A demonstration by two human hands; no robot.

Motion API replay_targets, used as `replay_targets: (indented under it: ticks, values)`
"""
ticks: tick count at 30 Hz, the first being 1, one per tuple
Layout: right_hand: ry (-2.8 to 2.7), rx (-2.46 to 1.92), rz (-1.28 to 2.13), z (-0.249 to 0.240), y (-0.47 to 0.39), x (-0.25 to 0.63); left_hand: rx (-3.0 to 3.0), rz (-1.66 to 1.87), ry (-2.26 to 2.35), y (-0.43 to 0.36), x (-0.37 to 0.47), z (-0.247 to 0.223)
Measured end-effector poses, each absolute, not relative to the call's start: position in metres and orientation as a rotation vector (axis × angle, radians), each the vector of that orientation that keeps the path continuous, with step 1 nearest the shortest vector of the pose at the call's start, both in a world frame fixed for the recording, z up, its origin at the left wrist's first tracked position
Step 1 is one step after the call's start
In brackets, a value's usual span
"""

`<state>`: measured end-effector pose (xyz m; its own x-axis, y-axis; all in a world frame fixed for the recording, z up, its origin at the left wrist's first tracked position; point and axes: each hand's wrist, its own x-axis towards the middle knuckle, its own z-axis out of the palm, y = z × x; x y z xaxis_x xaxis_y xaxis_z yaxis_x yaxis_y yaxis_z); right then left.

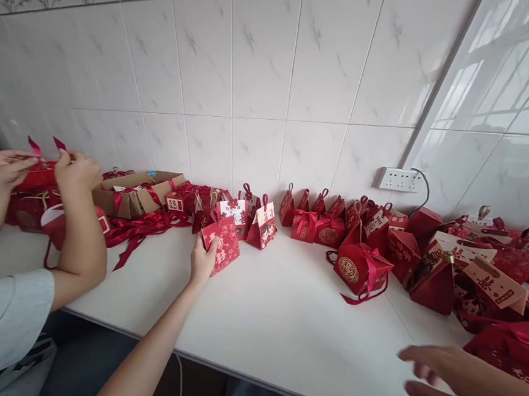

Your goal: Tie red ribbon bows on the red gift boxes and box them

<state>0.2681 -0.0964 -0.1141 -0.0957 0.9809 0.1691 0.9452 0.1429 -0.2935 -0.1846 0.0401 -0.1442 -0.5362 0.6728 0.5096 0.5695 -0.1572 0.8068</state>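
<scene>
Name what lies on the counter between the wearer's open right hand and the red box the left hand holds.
Head view: only bare white counter between right hand and red patterned paper box.

Flat red paper box (221,244) held by the left hand (203,260): pale printed characters on its face, too blurred to read.
Red ribbon-tied gift box (360,266): round gold emblem, its characters not legible.
Small red-and-white paper gift bags (263,225): white panels with dark print, unreadable.
Tan card tag (496,284) on a red box: a red mark, unreadable.
</scene>
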Motion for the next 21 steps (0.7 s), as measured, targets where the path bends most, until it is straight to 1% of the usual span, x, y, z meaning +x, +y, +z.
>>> replay_targets:
  ticks: [1, 2, 5, 7, 10, 12, 15, 17, 19, 21]
  values:
    - [-2.246, -1.819, 0.367, -0.114, -0.087, 0.256, 1.498, 1.78, 1.946, 0.04, -0.179, -0.149]
    - [-2.324, -1.797, 0.486, -0.115, -0.078, 0.243, 1.538, 1.754, 1.912, 0.041, -0.173, -0.154]
    - [-2.345, -1.735, 0.511, -0.119, -0.059, 0.215, 1.649, 1.674, 1.843, 0.043, -0.152, -0.166]
    - [-2.265, -1.69, 0.467, -0.121, -0.052, 0.211, 1.687, 1.633, 1.853, 0.048, -0.141, -0.171]
    - [-2.09, -1.688, 0.353, -0.12, -0.055, 0.227, 1.689, 1.577, 1.925, 0.061, -0.137, -0.171]
    - [-1.963, -1.775, 0.17, -0.115, -0.063, 0.248, 1.668, 1.549, 1.971, 0.073, -0.139, -0.167]
    - [-1.718, -1.987, -0.208, -0.104, -0.083, 0.284, 1.64, 1.525, 2.022, 0.092, -0.145, -0.161]
    - [-1.512, -2.162, -0.371, -0.099, -0.095, 0.304, 1.608, 1.518, 2.06, 0.101, -0.148, -0.159]
    - [-1.286, -2.332, -0.368, -0.099, -0.101, 0.319, 1.571, 1.503, 2.098, 0.106, -0.15, -0.16]
    - [-1.092, -2.436, -0.259, -0.105, -0.099, 0.328, 1.539, 1.508, 2.153, 0.106, -0.15, -0.163]
